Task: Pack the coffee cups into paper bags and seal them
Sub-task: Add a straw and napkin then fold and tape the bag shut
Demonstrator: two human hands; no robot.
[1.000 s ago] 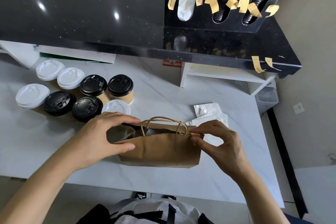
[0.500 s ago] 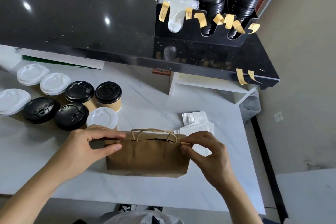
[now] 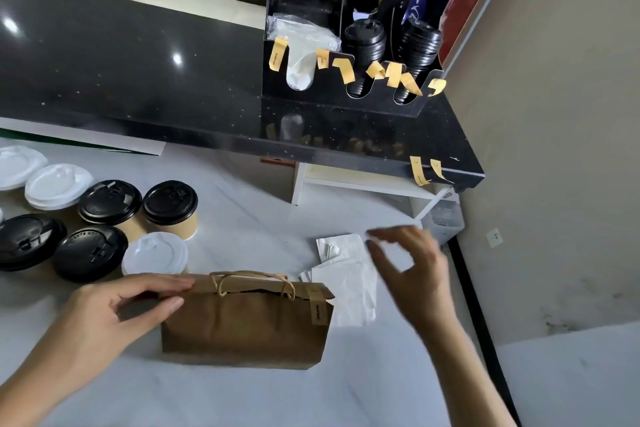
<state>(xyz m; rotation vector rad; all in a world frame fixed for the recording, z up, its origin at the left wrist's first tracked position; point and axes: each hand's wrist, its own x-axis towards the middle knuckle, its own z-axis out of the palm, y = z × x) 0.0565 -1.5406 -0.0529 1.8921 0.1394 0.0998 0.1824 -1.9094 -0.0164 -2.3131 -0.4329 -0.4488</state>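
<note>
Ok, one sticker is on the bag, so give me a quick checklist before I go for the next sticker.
1. Bag steadied: ok. The left hand pinches the top left corner of the paper bag.
2. First seal placed: ok. A sticker is folded over the bag's top right edge.
3. Left end of the mouth sealed: not ok. No sticker shows there.
4. Right hand free: ok. The right hand is off the bag and holds nothing, though it is blurred.
5. Stickers available: ok. Spare stickers hang from the black counter edge.
6. Cups inside the bag: cannot tell. The mouth is folded closed.
</note>
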